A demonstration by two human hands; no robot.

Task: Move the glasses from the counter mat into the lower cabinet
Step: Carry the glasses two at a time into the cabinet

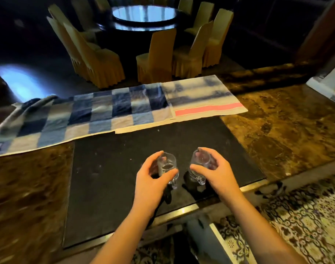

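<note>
Two clear glass mugs with handles are near the front of the black counter mat point(109, 168). My left hand point(151, 185) wraps its fingers around the left glass point(167, 165). My right hand point(218, 173) grips the right glass point(200, 161) from its right side. Both handles point toward me. I cannot tell whether the glasses rest on the mat or hang just above it. The lower cabinet is mostly hidden under the counter edge; a pale door edge point(218, 239) shows below my right forearm.
A blue checked towel point(82, 115) and a white cloth with a pink stripe point(204, 100) lie along the mat's far edge. Brown marble counter point(288, 130) flanks the mat. Patterned carpet point(305, 221) lies below right. Covered chairs point(155, 60) ring a round table behind.
</note>
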